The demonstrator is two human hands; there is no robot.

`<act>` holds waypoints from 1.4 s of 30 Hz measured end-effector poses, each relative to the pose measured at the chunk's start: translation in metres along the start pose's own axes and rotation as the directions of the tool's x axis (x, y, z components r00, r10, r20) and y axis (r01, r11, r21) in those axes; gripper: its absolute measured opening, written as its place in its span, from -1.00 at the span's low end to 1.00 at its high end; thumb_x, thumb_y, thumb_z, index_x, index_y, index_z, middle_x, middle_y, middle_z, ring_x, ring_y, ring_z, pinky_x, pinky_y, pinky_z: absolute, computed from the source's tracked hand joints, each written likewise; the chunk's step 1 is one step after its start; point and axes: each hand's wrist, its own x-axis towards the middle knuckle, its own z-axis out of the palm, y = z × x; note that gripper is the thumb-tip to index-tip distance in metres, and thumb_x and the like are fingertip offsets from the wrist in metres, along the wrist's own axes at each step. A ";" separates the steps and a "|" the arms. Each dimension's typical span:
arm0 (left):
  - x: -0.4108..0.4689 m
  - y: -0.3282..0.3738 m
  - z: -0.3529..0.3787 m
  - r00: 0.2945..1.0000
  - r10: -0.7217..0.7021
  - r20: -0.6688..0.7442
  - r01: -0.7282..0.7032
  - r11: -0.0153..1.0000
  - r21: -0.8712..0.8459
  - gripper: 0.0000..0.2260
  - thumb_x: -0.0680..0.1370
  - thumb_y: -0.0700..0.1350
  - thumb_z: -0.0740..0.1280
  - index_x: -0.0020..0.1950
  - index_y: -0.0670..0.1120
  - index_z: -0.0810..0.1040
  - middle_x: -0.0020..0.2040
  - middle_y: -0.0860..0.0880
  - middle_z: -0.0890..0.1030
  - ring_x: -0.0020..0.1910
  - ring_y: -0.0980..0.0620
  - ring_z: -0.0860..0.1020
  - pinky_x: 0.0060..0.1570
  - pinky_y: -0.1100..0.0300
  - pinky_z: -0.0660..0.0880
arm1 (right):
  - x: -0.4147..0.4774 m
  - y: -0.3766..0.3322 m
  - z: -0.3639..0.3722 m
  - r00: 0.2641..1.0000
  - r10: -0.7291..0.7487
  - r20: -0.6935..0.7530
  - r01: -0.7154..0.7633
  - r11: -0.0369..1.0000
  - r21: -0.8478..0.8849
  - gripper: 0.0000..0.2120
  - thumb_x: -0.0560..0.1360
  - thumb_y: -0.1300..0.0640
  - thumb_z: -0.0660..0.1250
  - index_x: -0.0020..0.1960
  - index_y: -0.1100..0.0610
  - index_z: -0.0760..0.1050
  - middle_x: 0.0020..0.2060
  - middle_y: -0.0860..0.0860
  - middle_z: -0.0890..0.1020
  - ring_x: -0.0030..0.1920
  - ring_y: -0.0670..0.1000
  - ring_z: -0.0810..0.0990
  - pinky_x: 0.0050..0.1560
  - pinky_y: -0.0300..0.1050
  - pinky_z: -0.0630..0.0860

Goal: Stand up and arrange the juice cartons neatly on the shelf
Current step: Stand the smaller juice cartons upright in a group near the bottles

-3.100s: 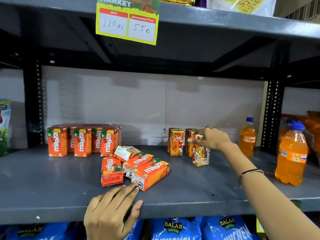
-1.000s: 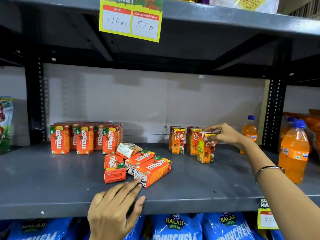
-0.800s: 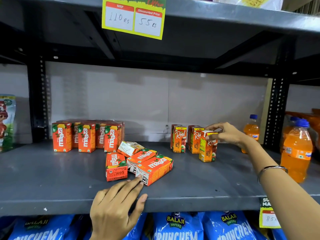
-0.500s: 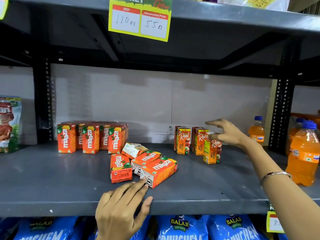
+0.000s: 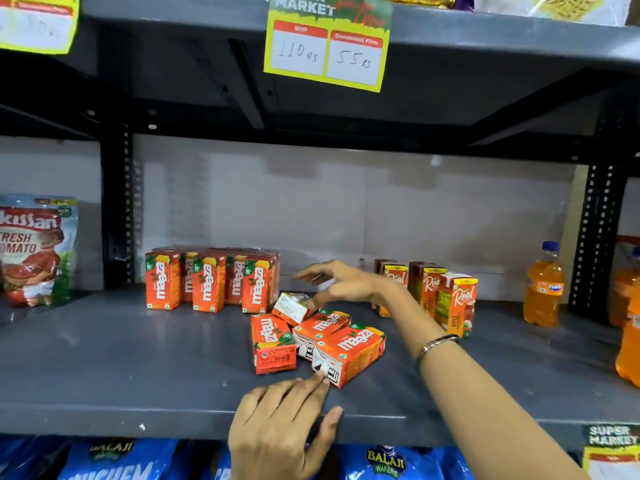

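Several orange Maaza juice cartons stand upright in a group [image 5: 211, 280] at the back left of the grey shelf [image 5: 104, 368]. Others lie toppled mid-shelf: one flat at the left [image 5: 272, 342], one in the middle [image 5: 323, 325], one at the front right [image 5: 356, 351], and a tilted one showing its pale side [image 5: 294, 306]. Three Real cartons [image 5: 457, 303] stand upright to the right. My right hand [image 5: 341, 282] hovers open just above the tilted carton, fingers spread, holding nothing. My left hand [image 5: 284, 431] rests flat on the shelf's front edge, fingertips touching the front-right carton.
Orange soda bottles [image 5: 543, 285] stand at the right, one close to the edge [image 5: 630, 341]. A tomato pouch [image 5: 34, 251] stands at far left. Black uprights [image 5: 117, 209] flank the bay. Price tags [image 5: 327, 46] hang from the shelf above. Blue snack bags [image 5: 384, 462] sit below.
My right hand let go of the Real carton, left it standing beside the other two, and moved left over the toppled Maaza cartons. My left hand stayed at the shelf edge.
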 end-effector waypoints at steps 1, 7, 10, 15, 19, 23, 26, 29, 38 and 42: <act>0.000 0.001 0.000 1.000 -0.007 0.004 0.007 1.000 -0.002 -0.68 0.56 0.11 0.19 -0.11 0.01 0.70 -0.09 0.14 0.69 -0.17 0.15 0.63 -0.09 0.26 0.39 | 0.002 -0.004 0.002 0.999 -0.009 0.039 0.008 1.000 0.026 -0.46 0.40 0.28 0.37 0.35 0.05 0.37 0.38 0.07 0.40 0.38 0.02 0.33 0.35 -0.08 0.29; 0.001 0.001 0.000 1.000 -0.028 -0.012 0.028 0.999 -0.018 -0.70 0.55 0.11 0.20 -0.13 0.03 0.69 -0.09 0.16 0.68 -0.18 0.16 0.63 -0.11 0.26 0.39 | 0.008 -0.016 0.008 0.982 -0.032 0.187 0.031 0.999 0.010 -0.39 0.35 0.46 0.31 0.35 0.09 0.39 0.22 0.03 0.48 0.19 -0.08 0.40 -0.10 -0.42 0.42; 0.001 0.001 0.000 0.999 -0.031 -0.011 0.031 0.999 -0.016 -0.69 0.54 0.11 0.20 -0.13 0.03 0.69 -0.10 0.16 0.68 -0.19 0.16 0.63 -0.11 0.26 0.39 | 0.009 -0.018 0.009 0.983 -0.054 0.178 0.058 0.998 -0.016 -0.38 0.33 0.47 0.31 0.34 0.10 0.40 0.28 0.10 0.47 0.19 -0.07 0.39 -0.09 -0.36 0.39; 0.000 0.001 0.001 0.999 -0.042 0.004 0.042 0.999 -0.018 -0.68 0.55 0.13 0.19 -0.13 0.04 0.70 -0.09 0.18 0.68 -0.18 0.18 0.63 -0.10 0.26 0.39 | 0.010 -0.015 0.008 0.981 -0.097 0.167 0.096 0.995 0.012 -0.41 0.32 0.48 0.30 0.29 0.10 0.45 0.18 0.06 0.51 0.18 -0.05 0.42 -0.07 -0.27 0.46; 0.000 0.001 0.000 0.999 -0.045 0.007 0.045 0.999 -0.023 -0.67 0.55 0.13 0.18 -0.13 0.04 0.70 -0.10 0.19 0.68 -0.18 0.19 0.62 -0.10 0.28 0.38 | 0.011 -0.013 0.008 0.986 -0.116 0.119 0.113 0.993 0.035 -0.47 0.32 0.44 0.34 0.24 0.10 0.48 0.21 0.10 0.53 0.19 -0.03 0.44 -0.06 -0.27 0.46; 0.001 0.001 0.000 0.999 -0.043 0.016 0.044 0.999 -0.031 -0.67 0.55 0.14 0.18 -0.12 0.05 0.70 -0.09 0.20 0.68 -0.15 0.21 0.60 -0.09 0.28 0.38 | 0.014 -0.010 0.008 0.994 -0.107 0.028 0.106 0.993 0.045 -0.51 0.32 0.36 0.42 0.21 0.11 0.49 0.18 0.08 0.56 0.17 -0.04 0.47 -0.07 -0.34 0.39; 0.001 0.001 0.000 0.999 -0.039 0.019 0.040 0.999 -0.023 -0.66 0.55 0.14 0.17 -0.13 0.05 0.70 -0.09 0.19 0.68 -0.16 0.21 0.61 -0.09 0.28 0.38 | 0.016 -0.007 0.007 0.996 -0.081 -0.045 0.083 0.996 0.031 -0.52 0.32 0.32 0.44 0.21 0.14 0.48 0.14 0.07 0.57 0.09 -0.07 0.48 -0.08 -0.38 0.40; 0.001 0.001 -0.001 0.999 -0.041 0.018 0.041 0.999 -0.020 -0.65 0.56 0.14 0.17 -0.13 0.04 0.70 -0.09 0.18 0.68 -0.16 0.19 0.63 -0.09 0.27 0.38 | 0.018 0.003 0.004 0.970 -0.046 -0.240 0.039 0.999 -0.033 -0.56 0.31 0.19 0.46 0.16 0.14 0.46 0.08 0.10 0.60 0.06 0.03 0.55 0.04 -0.15 0.53; -0.001 0.001 0.002 0.999 -0.030 -0.027 0.031 1.000 0.005 -0.68 0.55 0.11 0.19 -0.12 0.04 0.70 -0.11 0.18 0.68 -0.16 0.19 0.61 -0.10 0.27 0.38 | -0.017 0.042 -0.020 0.708 0.256 -0.658 -0.361 0.932 -0.026 -0.55 0.30 -0.10 0.41 0.06 0.13 0.43 -0.05 0.16 0.63 -0.05 0.19 0.58 -0.14 -0.09 0.48; -0.002 0.000 0.004 0.999 -0.006 -0.049 0.007 1.000 0.013 -0.69 0.55 0.09 0.20 -0.13 0.01 0.70 -0.11 0.15 0.69 -0.19 0.16 0.63 -0.12 0.27 0.37 | -0.038 0.048 -0.032 0.626 0.270 -0.732 -0.485 0.869 -0.094 -0.54 0.35 -0.06 0.38 0.12 0.20 0.43 0.00 0.22 0.62 0.02 0.25 0.57 -0.14 -0.09 0.41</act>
